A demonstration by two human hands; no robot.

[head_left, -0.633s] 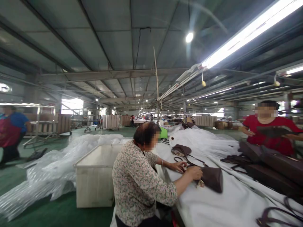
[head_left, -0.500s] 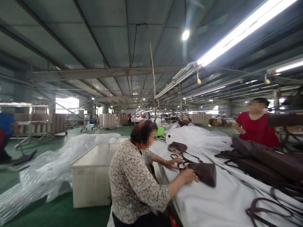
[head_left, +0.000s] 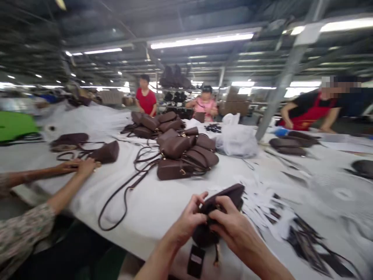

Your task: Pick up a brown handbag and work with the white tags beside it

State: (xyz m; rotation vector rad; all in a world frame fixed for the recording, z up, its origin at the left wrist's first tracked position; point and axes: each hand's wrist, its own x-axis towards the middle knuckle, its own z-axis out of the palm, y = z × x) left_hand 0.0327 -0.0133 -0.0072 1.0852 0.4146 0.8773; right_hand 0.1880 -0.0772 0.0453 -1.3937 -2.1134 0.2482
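Note:
Low in the middle of the head view, both my hands grip a dark brown handbag (head_left: 230, 193) above the white-covered table (head_left: 140, 210). My left hand (head_left: 189, 216) pinches the bag's near left edge. My right hand (head_left: 230, 219) has its fingers curled over the bag's opening, thumb close to the left thumb. Exactly what the fingertips pinch is hidden. A black tag (head_left: 195, 261) with a pale label hangs below the bag, beside a dangling zip pull (head_left: 216, 256).
Beyond my hands lies a pile of brown handbags (head_left: 186, 151) with trailing straps. At left, a co-worker's hands (head_left: 81, 167) handle another bag (head_left: 106, 151). Straps and white strips (head_left: 279, 221) lie at right, near a fan-like round guard (head_left: 342, 192) and a slanted post (head_left: 275, 93).
My view has swung right and down, away from the seated co-worker. My hands and the bag they hold have come into view, along with the bag pile and two more co-workers.

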